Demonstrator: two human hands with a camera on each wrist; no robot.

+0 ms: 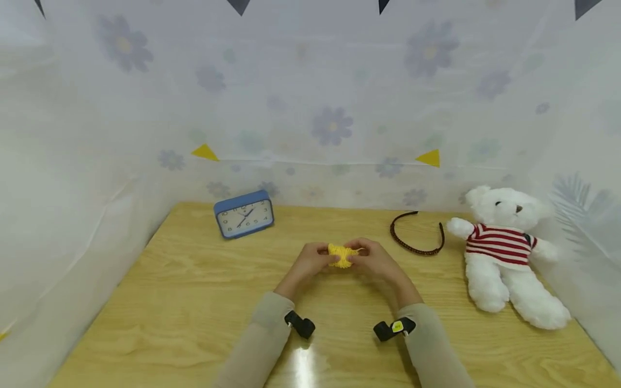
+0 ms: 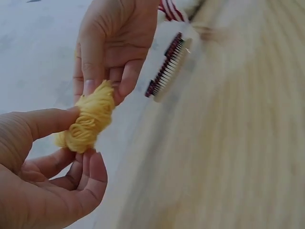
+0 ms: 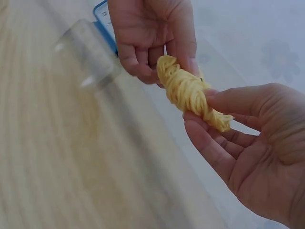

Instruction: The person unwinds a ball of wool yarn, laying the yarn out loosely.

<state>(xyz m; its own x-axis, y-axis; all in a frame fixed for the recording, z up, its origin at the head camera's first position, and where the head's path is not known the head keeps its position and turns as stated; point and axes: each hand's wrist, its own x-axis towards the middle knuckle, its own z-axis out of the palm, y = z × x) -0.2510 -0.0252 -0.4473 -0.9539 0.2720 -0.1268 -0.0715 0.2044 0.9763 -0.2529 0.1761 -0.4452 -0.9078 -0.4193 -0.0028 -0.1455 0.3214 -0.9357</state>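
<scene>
A small bundle of yellow yarn (image 1: 343, 256) is held up over the middle of the table between both hands. My left hand (image 1: 312, 260) pinches its left end between thumb and fingers. From the other side my right hand (image 1: 373, 261) pinches the right end, where a loose strand sticks out. Close up in the left wrist view, the yarn (image 2: 90, 119) shows many wound loops. In the right wrist view the yarn bundle (image 3: 186, 90) looks narrow and twisted, with thumbs pressed on it. Some fingertips are hidden behind the yarn.
A blue alarm clock (image 1: 244, 214) stands at the back left of the wooden table (image 1: 194, 312). Back right lies a dark braided headband (image 1: 412, 249). Beside it sits a white teddy bear (image 1: 504, 253) in a red-striped shirt. A flowered white curtain (image 1: 291, 97) closes off the back.
</scene>
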